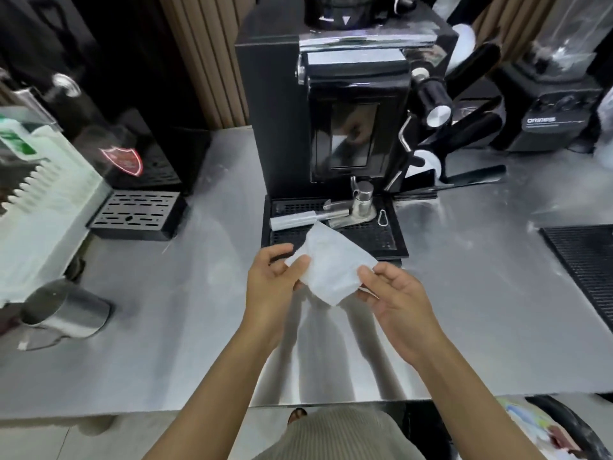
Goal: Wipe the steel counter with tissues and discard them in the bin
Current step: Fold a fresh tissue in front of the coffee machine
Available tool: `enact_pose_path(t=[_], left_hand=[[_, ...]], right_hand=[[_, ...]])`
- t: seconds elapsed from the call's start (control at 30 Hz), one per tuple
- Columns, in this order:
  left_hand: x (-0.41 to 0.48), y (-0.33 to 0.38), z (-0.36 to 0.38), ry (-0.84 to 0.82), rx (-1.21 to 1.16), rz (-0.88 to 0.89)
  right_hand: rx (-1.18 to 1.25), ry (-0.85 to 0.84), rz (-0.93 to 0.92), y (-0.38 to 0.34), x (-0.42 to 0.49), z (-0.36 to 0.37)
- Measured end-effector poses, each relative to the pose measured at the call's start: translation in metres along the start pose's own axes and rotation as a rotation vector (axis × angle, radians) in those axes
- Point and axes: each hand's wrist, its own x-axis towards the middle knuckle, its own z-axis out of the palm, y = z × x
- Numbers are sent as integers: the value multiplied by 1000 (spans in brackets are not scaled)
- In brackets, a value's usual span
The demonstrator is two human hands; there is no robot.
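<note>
tissue [331,265] pinched between left hand [270,280] and right hand [394,303], above steel counter [166,327]

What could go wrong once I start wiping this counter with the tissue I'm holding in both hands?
1. The tissue, pinched by the left hand and right hand, is close to the drip tray. A forward wipe might snag the loose metal tools lying on it.
2. A wide sweep left could knock the steel jug.
3. One thin tissue may tear on the broad steel counter.
</note>
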Motion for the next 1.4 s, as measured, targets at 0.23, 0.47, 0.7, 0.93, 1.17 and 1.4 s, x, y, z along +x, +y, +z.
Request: enact_pose_path(t=[0.23, 0.47, 0.7, 0.93, 1.17, 1.4], left_hand=[[12, 10, -22, -159, 11, 26], [13, 2, -25, 157, 397, 267], [-3, 3, -13, -179, 81, -78], [5, -3, -29, -186, -32, -158], [6, -7, -31, -189, -204, -333], [7, -7, -33, -235, -265, -383]], right_hand=[[4, -37, 90, -3, 9, 24], [-127, 52, 18, 12, 14, 34], [-801, -69, -353, 39, 5, 44], [-680, -30, -229, 43, -2, 51], [-384, -18, -140, 33, -5, 57], [-335, 90, -107, 32, -3, 56]])
